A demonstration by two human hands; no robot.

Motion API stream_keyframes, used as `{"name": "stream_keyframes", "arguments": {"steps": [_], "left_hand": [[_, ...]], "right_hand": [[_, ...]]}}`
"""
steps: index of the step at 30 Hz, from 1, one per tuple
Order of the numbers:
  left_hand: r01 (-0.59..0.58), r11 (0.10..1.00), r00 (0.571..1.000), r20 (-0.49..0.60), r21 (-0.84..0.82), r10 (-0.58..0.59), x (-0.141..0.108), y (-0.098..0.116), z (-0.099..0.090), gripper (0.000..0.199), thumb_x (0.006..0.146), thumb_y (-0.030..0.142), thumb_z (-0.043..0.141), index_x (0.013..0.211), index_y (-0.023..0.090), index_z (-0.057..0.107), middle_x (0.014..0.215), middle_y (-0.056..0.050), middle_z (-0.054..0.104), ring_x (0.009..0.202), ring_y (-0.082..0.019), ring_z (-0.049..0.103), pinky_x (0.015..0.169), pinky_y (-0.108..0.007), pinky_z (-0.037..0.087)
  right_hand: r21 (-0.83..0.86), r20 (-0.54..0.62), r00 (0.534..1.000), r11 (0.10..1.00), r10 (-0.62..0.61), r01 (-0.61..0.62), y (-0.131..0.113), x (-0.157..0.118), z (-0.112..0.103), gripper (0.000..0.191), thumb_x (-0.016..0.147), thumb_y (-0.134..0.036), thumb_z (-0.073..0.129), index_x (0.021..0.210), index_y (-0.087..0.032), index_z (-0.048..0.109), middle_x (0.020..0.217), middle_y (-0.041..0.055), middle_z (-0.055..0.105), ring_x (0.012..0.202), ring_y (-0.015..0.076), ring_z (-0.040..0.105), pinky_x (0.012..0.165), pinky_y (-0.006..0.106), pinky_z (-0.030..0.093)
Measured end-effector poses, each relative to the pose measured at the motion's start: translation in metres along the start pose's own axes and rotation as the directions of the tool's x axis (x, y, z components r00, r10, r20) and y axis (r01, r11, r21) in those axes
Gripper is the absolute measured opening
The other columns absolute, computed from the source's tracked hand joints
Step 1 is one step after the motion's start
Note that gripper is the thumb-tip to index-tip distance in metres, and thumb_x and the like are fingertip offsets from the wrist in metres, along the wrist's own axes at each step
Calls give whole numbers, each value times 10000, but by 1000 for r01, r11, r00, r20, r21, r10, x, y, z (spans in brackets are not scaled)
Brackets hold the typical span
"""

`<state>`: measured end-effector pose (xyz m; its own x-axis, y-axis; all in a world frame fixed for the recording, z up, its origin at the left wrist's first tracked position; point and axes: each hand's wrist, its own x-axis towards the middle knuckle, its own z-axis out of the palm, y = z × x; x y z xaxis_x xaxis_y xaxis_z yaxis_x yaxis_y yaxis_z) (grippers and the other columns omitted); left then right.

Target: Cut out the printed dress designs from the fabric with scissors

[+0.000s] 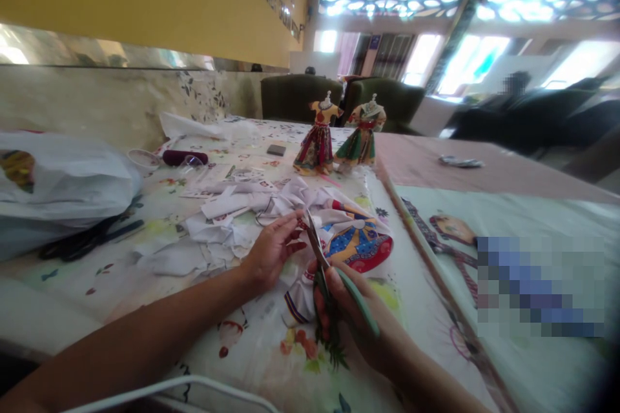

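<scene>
My right hand (346, 300) is wrapped round the green handles of a pair of scissors (317, 242), whose blades point up and away from me. Between the thumb and fingertips of my left hand (274, 248) is the edge of a white fabric piece (303, 221) with a red pattern, right beside the blades. Whether the blades are parted is too blurred to tell. Just beyond the scissors lies a printed cloth (361, 245) in blue, yellow and red. A striped white cloth scrap (299, 300) rests below, partly behind my right hand.
Crumpled white scraps (213, 232) cover the table's middle. Two small dress forms in costumes, one maroon-skirted (317, 139) and one green-skirted (362, 135), stand behind. A plastic bag (62, 187) sits left, a dark purple case (185, 157) beyond it. A white cable (194, 379) crosses the near edge.
</scene>
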<state>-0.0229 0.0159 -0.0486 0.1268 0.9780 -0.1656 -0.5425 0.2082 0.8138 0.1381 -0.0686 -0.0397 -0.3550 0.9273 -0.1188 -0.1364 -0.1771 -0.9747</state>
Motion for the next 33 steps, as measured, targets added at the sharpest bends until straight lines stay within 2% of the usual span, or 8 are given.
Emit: {"name": "stream_keyframes", "arguments": {"steps": [4, 8, 12, 17, 22, 28, 33], "left_hand": [[-115, 993, 993, -19, 27, 116, 1, -1, 0, 414, 753, 224, 806, 1161, 191, 746, 994, -36, 760, 877, -119, 660, 830, -237, 492], [-203, 977, 979, 1, 69, 204, 0, -1, 0, 549, 697, 218, 850, 1229, 213, 718, 979, -3, 762, 852, -99, 654, 859, -231, 480], [-209, 974, 977, -20, 86, 211, -2, 1, 1, 630, 659, 244, 881, 1260, 189, 701, 897, 3, 746, 809, -99, 647, 831, -231, 493], [-246, 965, 968, -22, 93, 248, -3, 5, 4, 611, 659, 230, 874, 1247, 194, 710, 864, 16, 726, 777, -87, 630, 767, -203, 490], [-232, 972, 972, -27, 38, 234, -10, 10, 7, 644, 615, 190, 885, 1235, 188, 711, 841, 20, 722, 763, -89, 635, 739, -195, 498], [-274, 960, 961, -15, 65, 275, -13, 12, 9, 635, 648, 169, 857, 1262, 184, 697, 854, 17, 723, 778, -79, 616, 769, -187, 492], [-302, 947, 953, 15, 106, 302, -15, 11, 7, 617, 698, 181, 838, 1295, 203, 682, 860, 26, 700, 774, -69, 585, 764, -178, 472]], "right_hand": [[-38, -37, 999, 999, 12, -13, -1, -1, 2, 459, 905, -678, 576, 955, -223, 545, 690, -31, 546, 527, 124, 524, 470, 224, 442], [-75, -51, 999, 997, -2, -2, -3, -1, 4, 475, 905, -682, 568, 967, -212, 549, 674, -36, 552, 503, 114, 520, 462, 218, 426], [-77, -59, 998, 996, 29, -34, -6, -1, 6, 503, 844, -696, 634, 949, -212, 546, 638, -49, 550, 478, 110, 524, 454, 213, 413], [-60, -90, 994, 996, 60, -66, -5, -1, 8, 505, 788, -642, 727, 981, -206, 559, 625, -67, 548, 465, 94, 520, 452, 198, 416], [-89, -73, 997, 996, 21, -28, 0, 2, 7, 561, 754, -647, 754, 1023, -189, 574, 607, -81, 528, 440, 74, 497, 426, 177, 396], [-76, -52, 999, 997, -9, 5, 0, 2, 7, 650, 720, -748, 721, 1003, -181, 578, 602, -72, 536, 435, 78, 505, 422, 181, 401], [-64, -41, 999, 998, -30, 28, -1, 1, 8, 640, 726, -743, 724, 1010, -186, 586, 615, -64, 534, 455, 86, 493, 449, 208, 449]]}}
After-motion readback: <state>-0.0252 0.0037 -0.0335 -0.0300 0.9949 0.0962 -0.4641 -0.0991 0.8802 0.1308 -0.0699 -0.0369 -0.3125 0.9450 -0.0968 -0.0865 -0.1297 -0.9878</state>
